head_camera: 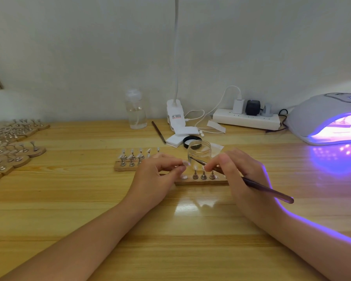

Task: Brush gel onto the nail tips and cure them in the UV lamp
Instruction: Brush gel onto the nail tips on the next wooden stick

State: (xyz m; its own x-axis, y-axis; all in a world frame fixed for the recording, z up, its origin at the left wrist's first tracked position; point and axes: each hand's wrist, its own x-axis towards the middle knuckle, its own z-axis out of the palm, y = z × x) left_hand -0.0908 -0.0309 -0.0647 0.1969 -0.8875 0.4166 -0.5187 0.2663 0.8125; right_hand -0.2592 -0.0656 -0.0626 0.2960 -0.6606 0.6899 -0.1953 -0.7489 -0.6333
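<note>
Small translucent nail tip point(186, 163) pinched at fingertips of left hand point(157, 175), held just above the near narrow wooden strip holder point(201, 181) w/ small metal cone stands. Right hand point(241, 171) grips slim dark-brown gel brush point(268, 189) pencil-style; bristle end angled toward the tip, in front of the open clear glass gel jar point(199, 153). Whether the bristles touch the tip: can't tell. Progress, judged: mid-way. Near strip shows three bare stands and a pale tip at its left end, so most of this strip's tips prob. still to coat or remount. Second wooden strip point(130, 166) behind it carries pale tips on stands; coated or not, can't tell. Grey-white domed UV lamp point(322, 116) at right is lit violet, something like a strip visible inside, so likely one batch curing. Many more wooden holders w/ stands point(14, 147) stacked far left, state unclear. Materials: glossy varnished pine tabletop point(170, 230), strong reflections; black jar lid point(191, 141) behind jar; white lint pads point(180, 136); clear plastic pump bottle point(136, 112); white power strip point(245, 119) by wall.
</note>
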